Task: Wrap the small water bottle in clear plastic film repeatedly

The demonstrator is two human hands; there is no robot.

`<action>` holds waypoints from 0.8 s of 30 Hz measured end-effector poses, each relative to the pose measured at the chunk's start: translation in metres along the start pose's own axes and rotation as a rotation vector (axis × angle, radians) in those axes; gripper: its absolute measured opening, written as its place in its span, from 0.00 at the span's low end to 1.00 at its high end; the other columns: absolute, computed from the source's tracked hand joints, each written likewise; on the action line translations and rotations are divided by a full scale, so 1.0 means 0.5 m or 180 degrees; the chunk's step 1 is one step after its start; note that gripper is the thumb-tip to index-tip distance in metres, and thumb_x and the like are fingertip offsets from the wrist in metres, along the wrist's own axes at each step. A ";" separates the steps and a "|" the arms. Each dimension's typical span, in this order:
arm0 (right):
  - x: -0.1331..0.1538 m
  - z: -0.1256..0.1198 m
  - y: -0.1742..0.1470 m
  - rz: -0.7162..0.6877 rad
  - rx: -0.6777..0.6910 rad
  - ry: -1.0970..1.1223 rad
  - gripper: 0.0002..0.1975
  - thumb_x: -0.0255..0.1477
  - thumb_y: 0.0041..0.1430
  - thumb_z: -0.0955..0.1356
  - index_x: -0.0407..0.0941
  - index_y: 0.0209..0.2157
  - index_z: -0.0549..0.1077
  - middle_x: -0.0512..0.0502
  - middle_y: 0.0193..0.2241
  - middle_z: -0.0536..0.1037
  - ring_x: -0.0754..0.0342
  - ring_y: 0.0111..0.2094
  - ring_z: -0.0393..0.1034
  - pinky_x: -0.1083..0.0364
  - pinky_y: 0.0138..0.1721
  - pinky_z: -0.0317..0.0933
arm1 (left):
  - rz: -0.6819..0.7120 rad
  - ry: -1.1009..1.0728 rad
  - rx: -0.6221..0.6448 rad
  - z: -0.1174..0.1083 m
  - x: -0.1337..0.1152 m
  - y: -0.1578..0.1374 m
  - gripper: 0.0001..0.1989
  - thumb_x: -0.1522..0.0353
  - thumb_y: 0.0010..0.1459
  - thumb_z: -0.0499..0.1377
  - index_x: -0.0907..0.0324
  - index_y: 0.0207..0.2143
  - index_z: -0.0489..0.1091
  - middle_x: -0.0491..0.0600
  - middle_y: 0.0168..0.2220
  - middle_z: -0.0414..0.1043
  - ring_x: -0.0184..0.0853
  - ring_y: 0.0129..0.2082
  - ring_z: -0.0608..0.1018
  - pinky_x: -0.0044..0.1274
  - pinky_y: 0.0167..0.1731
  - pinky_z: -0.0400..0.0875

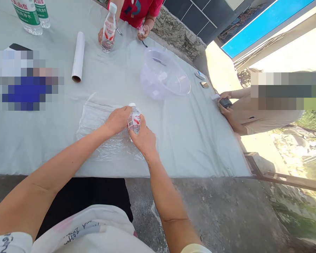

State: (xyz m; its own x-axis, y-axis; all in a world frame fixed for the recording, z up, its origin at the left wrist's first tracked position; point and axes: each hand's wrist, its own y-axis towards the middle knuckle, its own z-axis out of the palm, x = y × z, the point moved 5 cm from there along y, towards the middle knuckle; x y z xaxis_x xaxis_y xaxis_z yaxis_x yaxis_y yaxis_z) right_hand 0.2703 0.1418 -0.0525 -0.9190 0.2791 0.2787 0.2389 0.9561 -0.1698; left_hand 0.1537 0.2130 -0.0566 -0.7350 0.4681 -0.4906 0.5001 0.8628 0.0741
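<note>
Pale tablecloth (200, 147) spreads outdoors, with grey concrete (213, 214) below its near edge. Clear film (105, 151) lies crinkled on the cloth, and at the film's right-hand side is the bottle (134, 123), between both hands. The left hand (118, 120) holds it by the upper left side, near the shoulder, fingers drawn in against it; the right hand (145, 138) curls around the lower right side, thumb across the front below the label (136, 119). Some fingertips are hidden, so I cannot tell how firmly they press. The white cap (132, 104) points away from the person; whether the base rests flat or is tipped, I cannot tell. It looks light enough for one hand — how full it is, I cannot see — and its thin wall will likely dent under a hard squeeze. Smooth plastic may slip in a damp palm, so the best hold is probably around the firmer shoulder, with a steadying hand lower down. The film looks limp and easily rucked. Beyond are a roll (78, 56), a basin (152, 79) and a second bottle (109, 33), well apart from the hands.
</note>
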 end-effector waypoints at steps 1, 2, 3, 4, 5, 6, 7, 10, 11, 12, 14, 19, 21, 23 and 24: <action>0.000 0.000 -0.001 0.0012 -0.0040 0.0025 0.38 0.43 0.64 0.62 0.48 0.71 0.46 0.38 0.48 0.79 0.41 0.44 0.76 0.47 0.43 0.65 | -0.0034 0.0045 -0.0046 0.017 0.015 0.016 0.20 0.78 0.62 0.47 0.64 0.53 0.68 0.60 0.52 0.75 0.43 0.51 0.77 0.33 0.51 0.70; -0.001 0.001 -0.003 0.0019 -0.0068 0.0054 0.37 0.42 0.65 0.61 0.48 0.71 0.47 0.39 0.48 0.79 0.42 0.44 0.76 0.47 0.44 0.65 | -0.0021 0.0088 -0.0104 0.031 0.029 0.027 0.21 0.78 0.62 0.46 0.64 0.55 0.67 0.61 0.55 0.73 0.43 0.56 0.75 0.35 0.57 0.66; -0.002 0.000 -0.004 0.0020 -0.0087 0.0081 0.37 0.41 0.65 0.61 0.49 0.71 0.47 0.39 0.49 0.79 0.42 0.45 0.76 0.47 0.44 0.64 | 0.0027 0.0137 -0.0166 0.042 0.041 0.033 0.21 0.77 0.64 0.46 0.64 0.57 0.66 0.62 0.58 0.71 0.44 0.60 0.71 0.37 0.62 0.61; -0.003 0.000 -0.004 0.0022 -0.0097 0.0103 0.37 0.41 0.65 0.61 0.49 0.71 0.47 0.39 0.49 0.79 0.42 0.45 0.76 0.47 0.45 0.64 | 0.0091 0.0187 -0.0216 0.050 0.050 0.034 0.22 0.76 0.65 0.46 0.63 0.58 0.66 0.61 0.61 0.68 0.44 0.64 0.68 0.40 0.65 0.56; -0.004 -0.001 -0.004 0.0033 -0.0099 0.0123 0.36 0.41 0.65 0.61 0.49 0.71 0.48 0.40 0.49 0.79 0.42 0.45 0.76 0.47 0.45 0.64 | 0.0151 0.0240 -0.0260 0.056 0.056 0.033 0.21 0.74 0.66 0.46 0.62 0.59 0.65 0.60 0.64 0.65 0.44 0.66 0.65 0.43 0.67 0.51; -0.005 -0.001 -0.004 0.0053 -0.0097 0.0146 0.36 0.41 0.65 0.61 0.48 0.71 0.48 0.40 0.49 0.79 0.42 0.45 0.76 0.47 0.45 0.64 | 0.0186 0.0292 -0.0299 0.059 0.059 0.029 0.21 0.71 0.67 0.46 0.61 0.60 0.65 0.59 0.66 0.63 0.44 0.68 0.63 0.45 0.68 0.48; -0.006 0.000 -0.003 0.0083 -0.0094 0.0172 0.37 0.41 0.64 0.61 0.47 0.71 0.49 0.39 0.48 0.79 0.42 0.45 0.76 0.47 0.45 0.64 | 0.0182 0.0334 -0.0325 0.062 0.060 0.024 0.21 0.68 0.68 0.46 0.60 0.61 0.65 0.59 0.67 0.62 0.45 0.68 0.62 0.46 0.69 0.46; -0.007 0.000 -0.005 0.0140 -0.0111 0.0234 0.37 0.42 0.65 0.61 0.45 0.71 0.49 0.38 0.46 0.80 0.41 0.44 0.76 0.46 0.46 0.65 | 0.0080 0.0408 -0.0323 0.065 0.057 0.016 0.24 0.65 0.69 0.46 0.60 0.63 0.63 0.59 0.68 0.59 0.45 0.69 0.61 0.47 0.69 0.44; -0.006 -0.001 -0.007 0.0134 -0.0123 0.0243 0.37 0.42 0.65 0.61 0.44 0.71 0.49 0.38 0.46 0.80 0.41 0.44 0.76 0.46 0.46 0.65 | 0.0060 0.0427 -0.0304 0.066 0.055 0.015 0.24 0.64 0.69 0.46 0.61 0.64 0.63 0.59 0.69 0.59 0.45 0.69 0.60 0.48 0.69 0.44; -0.006 -0.003 -0.010 0.0123 -0.0129 0.0250 0.37 0.42 0.65 0.61 0.44 0.71 0.49 0.37 0.46 0.80 0.41 0.45 0.76 0.46 0.46 0.65 | 0.0049 0.0437 -0.0280 0.067 0.054 0.015 0.25 0.64 0.69 0.46 0.61 0.64 0.62 0.59 0.69 0.58 0.45 0.69 0.60 0.48 0.69 0.43; -0.005 -0.009 -0.016 0.0108 -0.0118 0.0273 0.36 0.42 0.64 0.61 0.44 0.70 0.51 0.37 0.47 0.80 0.40 0.46 0.76 0.45 0.47 0.65 | 0.0036 0.0424 -0.0247 0.067 0.054 0.017 0.26 0.65 0.69 0.45 0.62 0.65 0.61 0.59 0.69 0.58 0.45 0.70 0.59 0.48 0.69 0.43; -0.007 -0.020 -0.024 0.0150 -0.0067 0.0327 0.33 0.41 0.64 0.62 0.46 0.68 0.56 0.39 0.50 0.79 0.40 0.48 0.75 0.45 0.48 0.65 | 0.0020 0.0376 -0.0204 0.067 0.060 0.020 0.27 0.64 0.69 0.45 0.63 0.66 0.60 0.60 0.70 0.57 0.45 0.70 0.58 0.47 0.70 0.40; -0.004 -0.014 -0.025 0.0150 -0.0062 0.0257 0.34 0.41 0.64 0.62 0.46 0.68 0.54 0.38 0.49 0.79 0.40 0.47 0.76 0.44 0.47 0.65 | 0.0001 0.0382 -0.0184 0.068 0.062 0.020 0.27 0.64 0.69 0.45 0.62 0.67 0.60 0.59 0.70 0.56 0.44 0.70 0.58 0.47 0.70 0.40; 0.000 -0.005 -0.028 0.0170 -0.0067 0.0118 0.36 0.42 0.64 0.62 0.45 0.69 0.52 0.36 0.48 0.79 0.38 0.46 0.76 0.43 0.47 0.65 | -0.0020 0.0372 -0.0200 0.067 0.064 0.020 0.26 0.64 0.69 0.45 0.61 0.66 0.61 0.58 0.70 0.56 0.44 0.70 0.58 0.46 0.70 0.40; 0.000 -0.002 -0.030 0.0181 -0.0063 0.0054 0.38 0.44 0.64 0.63 0.45 0.70 0.50 0.35 0.48 0.79 0.38 0.46 0.76 0.43 0.46 0.65 | -0.0026 0.0362 -0.0212 0.066 0.064 0.020 0.26 0.64 0.69 0.45 0.61 0.66 0.61 0.59 0.70 0.57 0.44 0.70 0.58 0.46 0.70 0.40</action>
State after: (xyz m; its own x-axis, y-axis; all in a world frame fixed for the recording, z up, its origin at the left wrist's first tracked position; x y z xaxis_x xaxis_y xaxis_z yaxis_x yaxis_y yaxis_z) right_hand 0.2669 0.1277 -0.0492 -0.8982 0.3344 0.2852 0.2970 0.9402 -0.1671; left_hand 0.1503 0.2303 -0.1005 -0.7879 0.4764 -0.3902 0.4652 0.8756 0.1298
